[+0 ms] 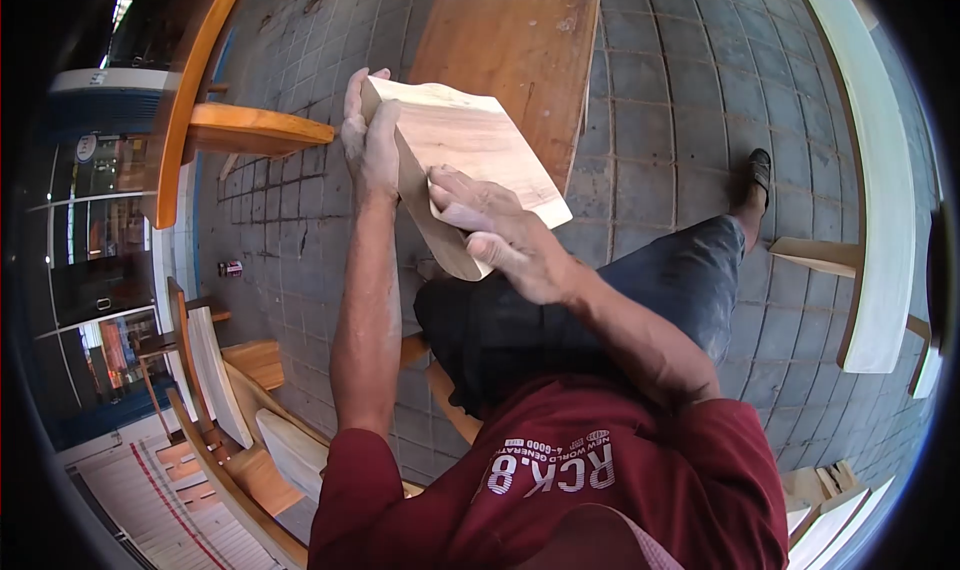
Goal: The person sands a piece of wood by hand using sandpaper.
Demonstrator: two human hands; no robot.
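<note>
A thick, pale wooden board [475, 135] with a wavy upper edge and a slanted right end is propped up in front of my lap. My left hand [370, 140], dusty with pale powder, clasps its upper left edge, thumb on the near side. Along the lower left edge, my right hand [500, 225] has its fingers bent over the corner and its thumb near the rounded lower end. A purplish patch shows on one finger of that hand; I cannot tell if it is a wrap or a held scrap.
Beyond the board stands a varnished wooden bench [510, 30]. An orange wooden frame [260, 130] juts in at upper left. A long pale frame [870, 170] stands on the right. Several wooden parts [260, 450] lean at lower left. A small can [230, 268] lies on the tiled floor [670, 100].
</note>
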